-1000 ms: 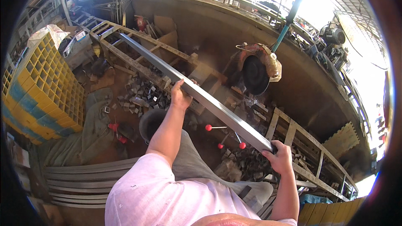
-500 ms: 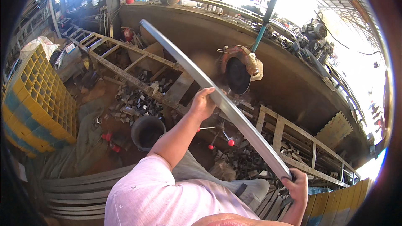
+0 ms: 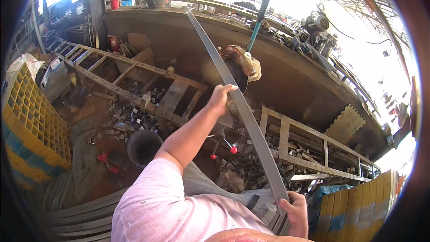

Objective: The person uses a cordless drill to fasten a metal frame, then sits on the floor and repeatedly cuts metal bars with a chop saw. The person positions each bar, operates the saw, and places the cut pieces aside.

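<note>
Yellow-and-blue stack [image 3: 33, 125] far left. Metal offcuts [image 3: 127, 118] on floor, grey bucket [image 3: 143, 149] near. Left hand [image 3: 220, 98] part-curled, gripping long metal bar [image 3: 256, 131] around mid-length, thumb over it. Bar slants from upper centre toward lower right, dark disc [image 3: 239, 75] partly behind. Red-knobbed lever [image 3: 233, 149] left of bar. Right hand [image 3: 293, 208] wrapped around bar's near end.

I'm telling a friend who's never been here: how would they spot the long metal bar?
Find the long brown wall crossing the scene. In front, one straight grey bar slants from upper middle to lower right, the left hand partway along and the right hand at its near end. Unlike the rails of the ladder-like frame, it is handheld, without crosspieces.
</note>
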Motion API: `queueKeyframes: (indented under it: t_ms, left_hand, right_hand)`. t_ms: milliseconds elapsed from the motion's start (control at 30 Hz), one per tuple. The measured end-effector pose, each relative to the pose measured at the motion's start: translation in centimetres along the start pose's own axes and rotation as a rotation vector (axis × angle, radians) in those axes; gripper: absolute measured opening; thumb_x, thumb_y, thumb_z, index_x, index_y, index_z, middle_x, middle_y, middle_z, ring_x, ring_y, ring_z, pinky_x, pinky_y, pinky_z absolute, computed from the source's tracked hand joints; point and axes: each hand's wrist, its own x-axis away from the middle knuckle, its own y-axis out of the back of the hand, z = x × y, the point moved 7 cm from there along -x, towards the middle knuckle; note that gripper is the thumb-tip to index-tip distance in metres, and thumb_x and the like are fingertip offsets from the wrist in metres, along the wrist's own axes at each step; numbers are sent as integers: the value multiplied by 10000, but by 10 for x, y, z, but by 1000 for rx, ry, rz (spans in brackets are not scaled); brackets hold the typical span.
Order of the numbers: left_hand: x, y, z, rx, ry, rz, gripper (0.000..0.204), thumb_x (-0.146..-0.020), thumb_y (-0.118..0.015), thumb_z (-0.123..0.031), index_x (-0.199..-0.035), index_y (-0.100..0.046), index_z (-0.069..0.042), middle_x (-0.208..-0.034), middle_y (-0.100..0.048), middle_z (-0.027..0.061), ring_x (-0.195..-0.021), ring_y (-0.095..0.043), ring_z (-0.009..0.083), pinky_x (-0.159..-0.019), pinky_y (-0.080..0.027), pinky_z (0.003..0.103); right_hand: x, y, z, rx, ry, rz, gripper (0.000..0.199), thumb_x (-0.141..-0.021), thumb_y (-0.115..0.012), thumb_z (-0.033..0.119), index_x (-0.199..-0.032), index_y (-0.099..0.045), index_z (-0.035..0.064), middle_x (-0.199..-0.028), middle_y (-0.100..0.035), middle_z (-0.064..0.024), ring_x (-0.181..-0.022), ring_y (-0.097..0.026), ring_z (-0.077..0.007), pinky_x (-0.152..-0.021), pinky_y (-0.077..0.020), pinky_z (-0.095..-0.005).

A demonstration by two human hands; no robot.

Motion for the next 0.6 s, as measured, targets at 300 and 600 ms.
queueKeyframes:
  t_ms: [300,600]
  left_hand:
    - [51,38,-27,-432,101,-42,345,-1007,-738,-263,-1222,-629,-17,-1131,-716,104,-1042,-730,240,-904,-620,430]
    - [224,97,-61,-507,276,-370,356,-1052,-703,-325,-1231,-687,-18,-1079,-743,76,-972,-728,227,-873,-626,436]
  right_hand:
    - [-110,-149,10,-350,-146,243,340,-990,-797,260,-1061,-759,-70,-863,-727,-55,-710,-638,-117,-631,-508,-302]
    - [-242,-363,97,-340,-111,666,630,-1106,-521,593,-1180,-754,12,-1024,-741,-58,-903,-650,-183,-771,-495,-364]
